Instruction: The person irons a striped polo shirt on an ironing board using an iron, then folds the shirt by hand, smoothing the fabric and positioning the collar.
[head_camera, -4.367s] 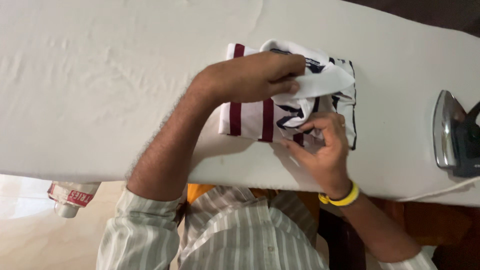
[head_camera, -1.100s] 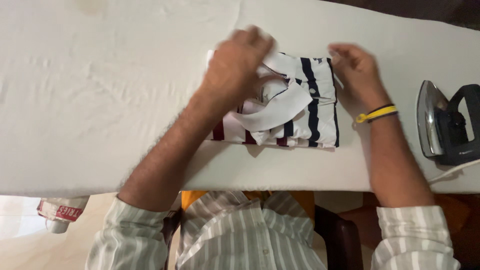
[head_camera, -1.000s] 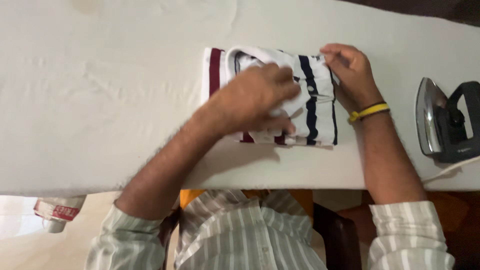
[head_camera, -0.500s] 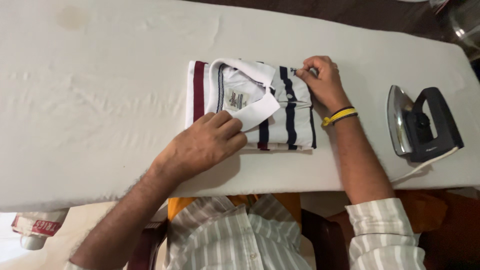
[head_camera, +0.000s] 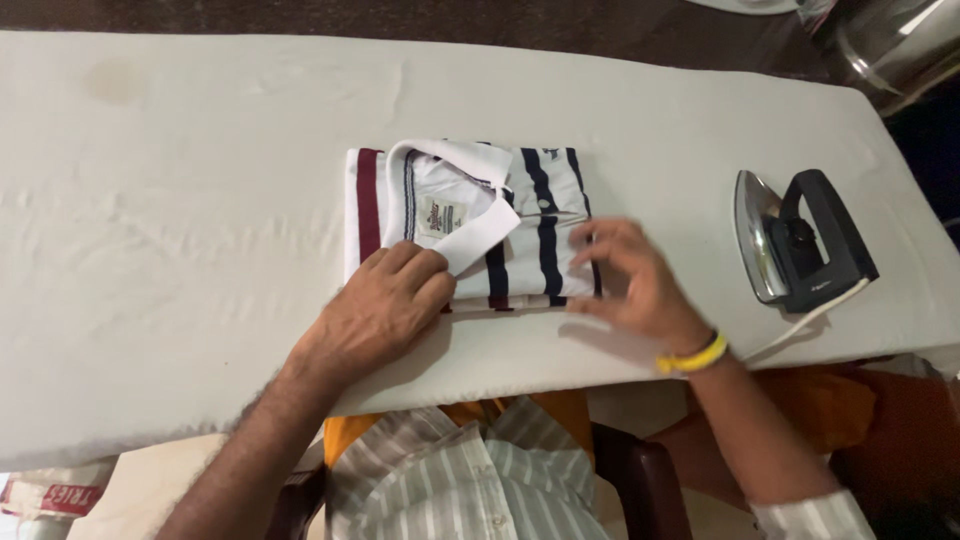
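Left hand (head_camera: 375, 310) presses flat on the folded striped polo shirt (head_camera: 465, 225), right hand (head_camera: 635, 285) hovers open beside it, so a careless nudge could easily undo that fold.

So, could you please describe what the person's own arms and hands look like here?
Both hands are bare. The right hand has a yellow band at the wrist, and a pale striped cuff sits far up the forearm. The left hand wears nothing; that forearm is bare.

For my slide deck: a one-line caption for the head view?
Two hands, left hand and right hand, rest on a folded striped polo shirt beside an iron.
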